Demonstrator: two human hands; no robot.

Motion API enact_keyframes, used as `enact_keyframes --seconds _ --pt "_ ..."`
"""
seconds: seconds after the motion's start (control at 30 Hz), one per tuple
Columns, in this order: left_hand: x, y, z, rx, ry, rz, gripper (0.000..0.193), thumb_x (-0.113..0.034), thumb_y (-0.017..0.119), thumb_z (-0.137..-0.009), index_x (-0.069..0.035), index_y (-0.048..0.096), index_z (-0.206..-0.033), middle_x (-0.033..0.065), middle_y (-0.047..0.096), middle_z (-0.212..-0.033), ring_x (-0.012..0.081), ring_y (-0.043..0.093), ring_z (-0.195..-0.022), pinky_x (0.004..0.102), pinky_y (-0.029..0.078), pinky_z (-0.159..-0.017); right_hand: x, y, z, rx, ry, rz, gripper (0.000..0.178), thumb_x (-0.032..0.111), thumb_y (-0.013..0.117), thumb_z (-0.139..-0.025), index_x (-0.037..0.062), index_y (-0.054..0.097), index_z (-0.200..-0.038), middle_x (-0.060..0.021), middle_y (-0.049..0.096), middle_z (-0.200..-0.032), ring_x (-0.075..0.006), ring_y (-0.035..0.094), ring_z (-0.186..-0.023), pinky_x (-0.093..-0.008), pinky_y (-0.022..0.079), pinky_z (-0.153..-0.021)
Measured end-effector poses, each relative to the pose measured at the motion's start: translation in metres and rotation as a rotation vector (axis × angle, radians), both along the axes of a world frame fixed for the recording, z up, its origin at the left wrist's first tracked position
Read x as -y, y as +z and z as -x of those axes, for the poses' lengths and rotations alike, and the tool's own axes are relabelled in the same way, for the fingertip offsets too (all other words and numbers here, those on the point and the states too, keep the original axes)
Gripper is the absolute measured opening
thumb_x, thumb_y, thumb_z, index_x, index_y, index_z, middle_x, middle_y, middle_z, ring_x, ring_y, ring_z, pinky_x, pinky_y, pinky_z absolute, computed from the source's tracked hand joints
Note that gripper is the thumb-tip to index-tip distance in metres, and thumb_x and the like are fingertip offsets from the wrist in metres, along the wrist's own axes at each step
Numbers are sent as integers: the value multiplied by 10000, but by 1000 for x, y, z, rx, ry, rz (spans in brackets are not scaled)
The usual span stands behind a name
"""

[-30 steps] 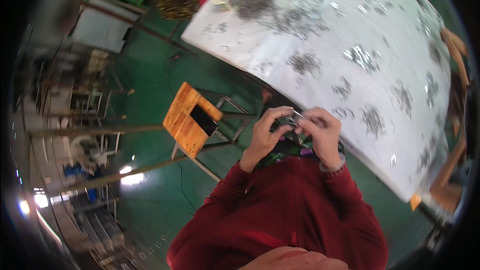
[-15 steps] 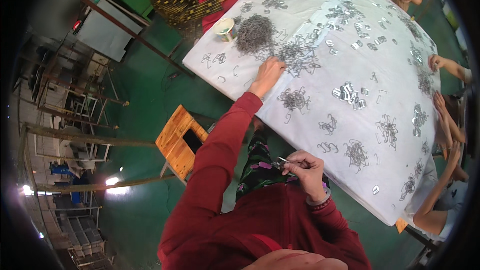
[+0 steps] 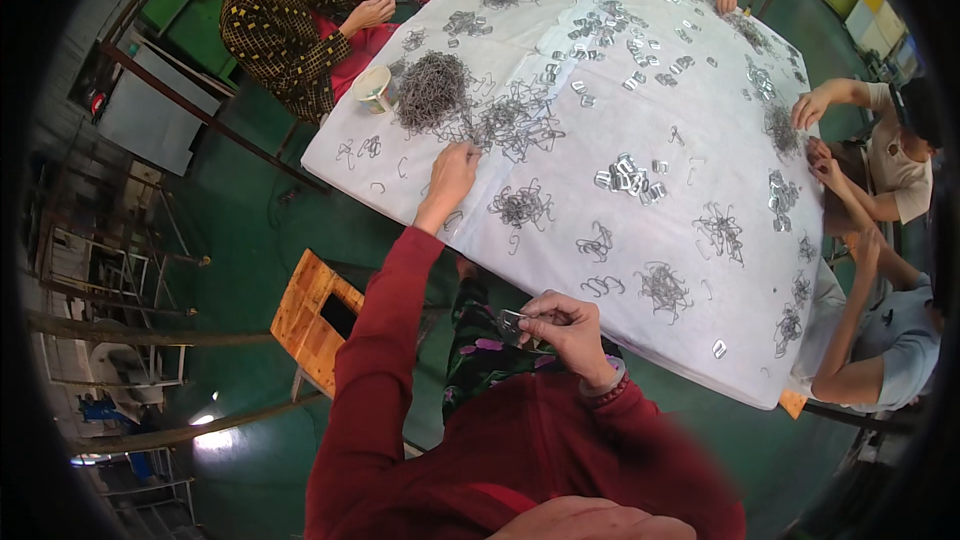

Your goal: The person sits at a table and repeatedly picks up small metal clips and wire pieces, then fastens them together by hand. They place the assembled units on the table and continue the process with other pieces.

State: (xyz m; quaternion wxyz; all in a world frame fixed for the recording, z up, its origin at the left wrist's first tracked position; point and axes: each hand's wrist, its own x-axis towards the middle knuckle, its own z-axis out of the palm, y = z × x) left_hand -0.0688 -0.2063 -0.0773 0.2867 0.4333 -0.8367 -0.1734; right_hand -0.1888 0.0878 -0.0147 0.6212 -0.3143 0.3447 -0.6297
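My left hand (image 3: pixel 452 178) is stretched over the white table (image 3: pixel 420 195), its fingertips pressed together at the near edge of a loose spread of bent wire hooks (image 3: pixel 520 125). What those fingers pinch, if anything, is too small to make out. In front of my body, off the table, my right hand (image 3: pixel 568 332) grips a small metal buckle (image 3: pixel 511 325) between thumb and fingers. Beyond my left hand rises a dense heap of wire hooks (image 3: pixel 432 92). A smaller cluster of wire hooks (image 3: pixel 521 205) lies to its right.
A white tub (image 3: pixel 374 92) stands by the big heap. Metal buckles (image 3: pixel 630 178) and more hook piles (image 3: pixel 664 288) are scattered over the table. Several people sit or stand around its edges. At my left is a wooden stool (image 3: pixel 305 325) with a dark phone on it.
The view has shifted, so the table sits further left. My left hand remains by the wire hooks. The buckle in my right hand has turned, showing its flat face.
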Motion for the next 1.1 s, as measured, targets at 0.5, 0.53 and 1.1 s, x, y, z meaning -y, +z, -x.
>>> enact_keyframes --seconds 0.5,0.53,1.1 --pt "-217 92 -38 -692 -264 -635 95 -24 632 -852 17 591 -926 58 579 -954 122 556 -880 252 458 -776 7 1 -2 -63 -180 -84 114 -58 621 -829 -64 636 -942 -92 654 -840 -129 635 -709 -229 516 -665" --pt "-221 91 -34 -641 -262 -549 92 -22 636 -843 12 596 -918 73 570 -969 145 556 -898 264 458 -780 7 -1 -3 -56 -191 -63 119 -54 617 -833 -64 634 -951 -95 656 -855 -124 633 -714 -227 519 -666" --pt "-238 75 -43 -707 -159 -561 19 20 578 -876 29 581 -893 74 645 -858 106 593 -785 243 482 -732 54 -36 152 -1248 -638 -154 210 22 641 -796 1 665 -1003 -146 628 -883 -244 617 -685 -302 500 -607"
